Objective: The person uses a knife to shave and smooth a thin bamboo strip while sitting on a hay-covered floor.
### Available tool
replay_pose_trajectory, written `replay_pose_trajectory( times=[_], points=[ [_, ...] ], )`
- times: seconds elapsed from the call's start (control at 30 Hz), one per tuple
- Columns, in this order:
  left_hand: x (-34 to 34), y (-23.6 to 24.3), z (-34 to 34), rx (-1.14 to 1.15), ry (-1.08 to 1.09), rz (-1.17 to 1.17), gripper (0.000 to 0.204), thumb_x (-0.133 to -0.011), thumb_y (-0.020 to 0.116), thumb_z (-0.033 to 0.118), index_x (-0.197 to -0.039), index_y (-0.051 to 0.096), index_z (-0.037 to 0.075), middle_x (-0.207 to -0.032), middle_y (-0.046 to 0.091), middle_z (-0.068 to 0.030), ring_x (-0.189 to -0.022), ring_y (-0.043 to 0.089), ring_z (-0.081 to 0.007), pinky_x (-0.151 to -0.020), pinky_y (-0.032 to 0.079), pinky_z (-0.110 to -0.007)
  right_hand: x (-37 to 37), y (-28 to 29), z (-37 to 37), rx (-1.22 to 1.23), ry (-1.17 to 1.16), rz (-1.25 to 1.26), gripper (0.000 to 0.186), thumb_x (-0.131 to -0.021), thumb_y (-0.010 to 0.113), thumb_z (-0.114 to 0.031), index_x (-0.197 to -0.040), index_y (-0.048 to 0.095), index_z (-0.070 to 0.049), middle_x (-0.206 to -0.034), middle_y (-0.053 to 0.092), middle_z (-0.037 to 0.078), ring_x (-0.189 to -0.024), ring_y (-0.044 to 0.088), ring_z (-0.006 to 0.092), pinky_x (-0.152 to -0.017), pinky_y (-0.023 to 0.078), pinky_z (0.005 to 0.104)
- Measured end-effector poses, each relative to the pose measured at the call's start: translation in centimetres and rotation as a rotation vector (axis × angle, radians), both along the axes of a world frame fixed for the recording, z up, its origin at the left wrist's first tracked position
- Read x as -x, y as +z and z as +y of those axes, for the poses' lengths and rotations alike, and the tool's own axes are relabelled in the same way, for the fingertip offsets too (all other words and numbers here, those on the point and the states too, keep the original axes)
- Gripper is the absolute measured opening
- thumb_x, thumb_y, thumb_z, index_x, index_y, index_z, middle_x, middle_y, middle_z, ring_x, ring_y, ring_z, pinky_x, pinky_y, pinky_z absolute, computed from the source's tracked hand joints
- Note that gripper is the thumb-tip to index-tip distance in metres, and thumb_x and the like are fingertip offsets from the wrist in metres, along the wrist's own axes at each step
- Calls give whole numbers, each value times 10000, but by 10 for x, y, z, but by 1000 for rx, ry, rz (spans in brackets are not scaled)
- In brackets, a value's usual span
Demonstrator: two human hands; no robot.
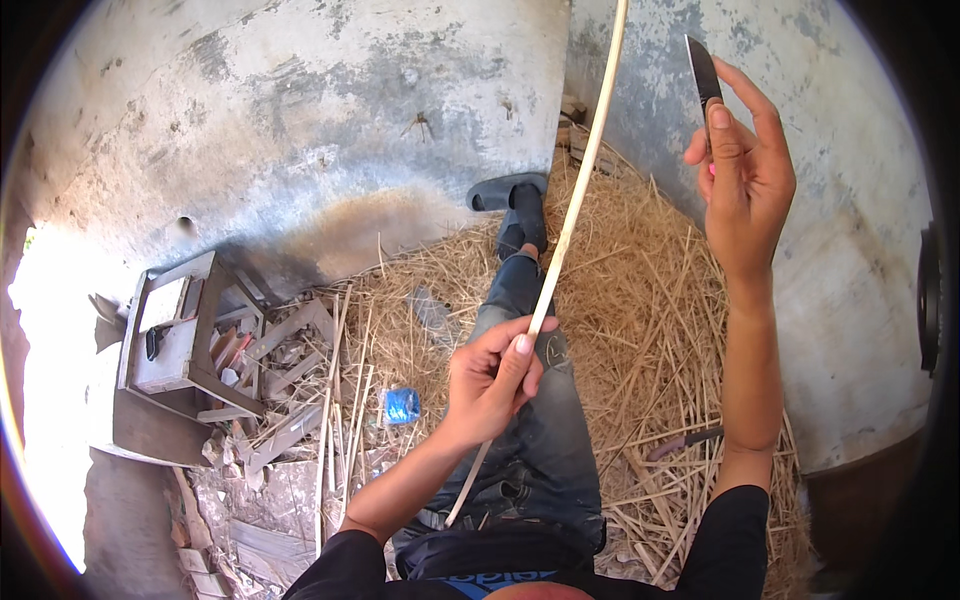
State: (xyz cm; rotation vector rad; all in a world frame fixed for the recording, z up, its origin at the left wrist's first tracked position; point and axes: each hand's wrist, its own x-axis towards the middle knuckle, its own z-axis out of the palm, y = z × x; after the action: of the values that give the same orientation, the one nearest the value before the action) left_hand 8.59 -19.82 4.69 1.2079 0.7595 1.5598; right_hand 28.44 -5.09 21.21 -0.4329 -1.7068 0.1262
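Observation:
My left hand (493,385) is closed round a long, pale strip of split bamboo or cane (580,190). The strip slants from my lap, over my outstretched leg, up past the top edge of the view. Raised at the upper right, my right hand (745,180) grips a knife (703,75) with a dark blade pointing upward. A bit of pink shows at its handle, which the fingers mostly hide. The blade is apart from the strip, to its right.
Straw-like shavings (650,310) cover the floor around my leg (515,310). A second knife (685,442) lies on them at right. Left of me are a blue roll (401,406), several long strips (330,430), wood scraps and a wooden stool (180,340). Walls (330,110) rise ahead and at right.

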Motion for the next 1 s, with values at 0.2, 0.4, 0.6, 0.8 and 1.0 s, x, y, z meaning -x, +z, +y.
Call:
replay_pose_trajectory(
  times=[0.2, 0.4, 0.6, 0.8, 1.0],
  points=[
    [-1, 10, 36, -157, 184, 32, 337, -1118, 465, 242, -1267, 636, -8, -595, 526, 19, -462, 417, -28, -437, 314, -197, 1, -1, 4, 15, -46, -35, 369, -1083, 554, -188, -1445, 598, -129, -692, 607, -29, -508, 366, -20, -451, 265, 169],
    [-18, -56, 50, -134, 121, -58, 317, -1115, 482, 268, -1130, 647, -3, -549, 456, 32, -452, 376, -39, -433, 263, -235, 17, -2, 7, -52, -52, -142, 349, -1059, 584, -131, -1402, 648, -140, -683, 613, -51, -567, 494, 20, -510, 382, 198],
    [-21, -45, 40, -201, 32, -175, 293, -1103, 518, 219, -1136, 668, -30, -576, 480, 43, -474, 372, -14, -448, 262, -218, 23, 27, 34, -283, -138, -193, 356, -1087, 538, -138, -1431, 626, -155, -649, 515, -55, -567, 444, 12, -495, 323, 203],
    [-33, -19, 42, -265, -30, -268, 287, -1105, 508, 197, -1145, 671, -35, -571, 472, 47, -472, 367, -15, -448, 264, -219, 20, 85, 33, -266, -73, -5, 415, -1080, 562, -217, -1436, 577, -4, -631, 508, -48, -524, 402, 31, -471, 333, 218],
    [-42, -81, 59, -146, 98, -159, 328, -1107, 509, 247, -1137, 669, -38, -541, 413, 48, -446, 329, -26, -432, 217, -231, 26, 80, 24, -214, -23, 3, 404, -1080, 557, -201, -1435, 579, -9, -616, 486, -65, -512, 385, 22, -461, 320, 211]
  ],
)
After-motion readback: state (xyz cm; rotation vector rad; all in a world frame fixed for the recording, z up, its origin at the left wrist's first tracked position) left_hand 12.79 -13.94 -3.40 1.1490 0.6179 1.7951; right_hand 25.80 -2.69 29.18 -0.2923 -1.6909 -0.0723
